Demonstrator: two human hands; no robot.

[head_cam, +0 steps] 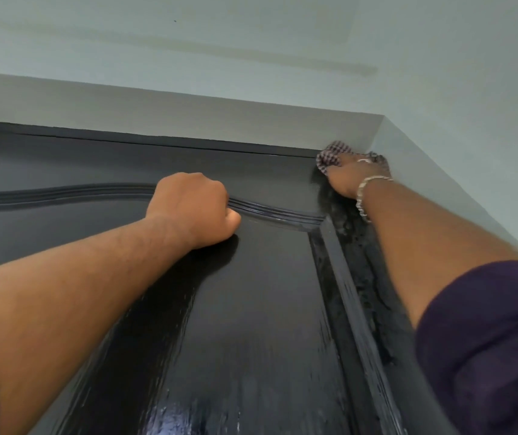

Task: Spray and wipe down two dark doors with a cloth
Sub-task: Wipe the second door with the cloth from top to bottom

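Up near the ceiling, the right hand (353,177) presses a checked cloth (333,153) against the top right corner of the dark door (251,293), where the door meets the pale wall (471,189); the fingers are curled round the bunched fabric, which sticks out above and on both sides of the knuckles. A silvery bracelet (365,191) hangs round that wrist, and a ring shows on one finger. The right forearm runs along the door's right edge, a dark purple sleeve (483,340) pushed up toward the elbow. The left hand (193,208) is closed in a fist with the fingers together and nothing visible in it, and it rests against the door's face just where the raised curved moulding (63,194) crosses the upper panel. The door is glossy black, with streaky reflections across the panel and a duller, patchy look along the strip beneath the right arm. A thin dark frame runs along the door's top, with a pale lintel (188,111) above it and the ceiling (251,36) beyond
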